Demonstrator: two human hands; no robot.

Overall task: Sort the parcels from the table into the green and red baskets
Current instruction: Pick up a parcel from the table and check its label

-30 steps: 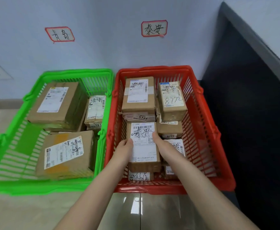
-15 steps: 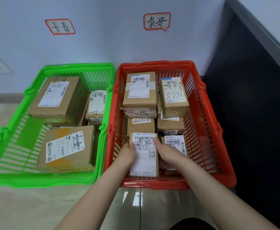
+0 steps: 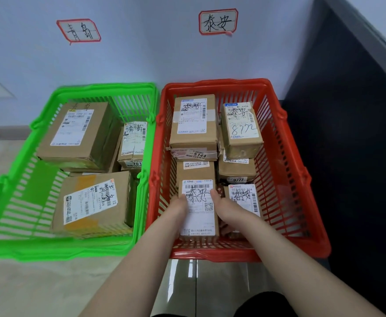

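A parcel (image 3: 199, 216) is gripped from both sides by the left hand (image 3: 178, 210) and the right hand (image 3: 229, 208). 1 thumb of each is laid on its top face; the other fingers are hidden along its flanks. It is held low in the near left part of the red basket (image 3: 212, 256), just beside a neighbouring parcel (image 3: 244, 197). Whether it is fully seated cannot be told. The placing step is judged nearly done. Next, the 2 grips would need loosening and the hands lifting clear.
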